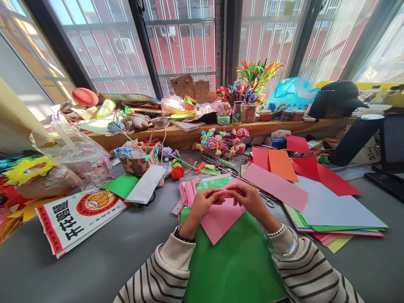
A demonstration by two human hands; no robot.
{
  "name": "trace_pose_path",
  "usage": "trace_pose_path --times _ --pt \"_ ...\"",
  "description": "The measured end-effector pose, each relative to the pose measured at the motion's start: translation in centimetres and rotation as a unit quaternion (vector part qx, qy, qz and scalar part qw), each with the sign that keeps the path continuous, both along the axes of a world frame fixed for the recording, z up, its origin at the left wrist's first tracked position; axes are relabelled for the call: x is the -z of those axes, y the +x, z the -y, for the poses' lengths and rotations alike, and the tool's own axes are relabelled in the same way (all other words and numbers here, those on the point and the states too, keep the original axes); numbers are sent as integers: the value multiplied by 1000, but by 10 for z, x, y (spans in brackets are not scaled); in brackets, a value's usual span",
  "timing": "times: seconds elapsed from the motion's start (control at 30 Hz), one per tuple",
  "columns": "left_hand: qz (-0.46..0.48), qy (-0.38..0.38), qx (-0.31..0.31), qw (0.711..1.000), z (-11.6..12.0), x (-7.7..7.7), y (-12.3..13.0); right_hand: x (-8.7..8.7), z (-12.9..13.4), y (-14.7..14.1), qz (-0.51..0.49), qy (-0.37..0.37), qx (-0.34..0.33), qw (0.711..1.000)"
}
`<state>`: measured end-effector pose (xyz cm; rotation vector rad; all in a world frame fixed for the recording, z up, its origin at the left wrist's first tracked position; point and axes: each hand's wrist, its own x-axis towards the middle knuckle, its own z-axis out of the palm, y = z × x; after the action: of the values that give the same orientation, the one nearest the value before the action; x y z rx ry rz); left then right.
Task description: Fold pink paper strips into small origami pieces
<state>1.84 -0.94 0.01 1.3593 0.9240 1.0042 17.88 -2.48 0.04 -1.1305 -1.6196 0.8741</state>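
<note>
Both hands meet over the green mat [236,261], their fingertips pinching a pink piece of paper [227,194]. My left hand [205,205] grips it from the left with thumb and fingers pressed together. From the right, my right hand [248,199] pinches the same paper. Under the hands a pink sheet [214,229] lies on the mat with one corner toward me. Folded pink strips [188,191] rest just left of my left hand. Right of my right hand are scissors [269,201], partly under a long pink sheet [274,185].
Coloured sheets [341,206] are stacked at the right, with red and orange paper behind. A printed paper bag [82,216] lies at the left. Several paper and pipe-cleaner flowers [214,141] stand at the back, below a cluttered window ledge [186,131]. A dark cylinder [356,139] stands far right.
</note>
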Motion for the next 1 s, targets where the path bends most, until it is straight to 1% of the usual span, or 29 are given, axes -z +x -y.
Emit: trace_pose_path --times 0.17,0.4,0.6,0.8,1.0 --pt "-4 -11 -8 1000 0 0 1 1 0 1 -1 5 8 1000" --pt "3 -25 -15 1000 -1 1 2 0 0 1 43 -16 60 997" --pt "10 -37 -26 999 -1 2 1 2 -2 2 39 -25 59 997" --pt "11 -31 -62 998 -1 1 0 2 -1 1 32 -23 65 997" --pt "12 -39 -57 998 -1 2 0 2 -1 0 24 -27 60 998"
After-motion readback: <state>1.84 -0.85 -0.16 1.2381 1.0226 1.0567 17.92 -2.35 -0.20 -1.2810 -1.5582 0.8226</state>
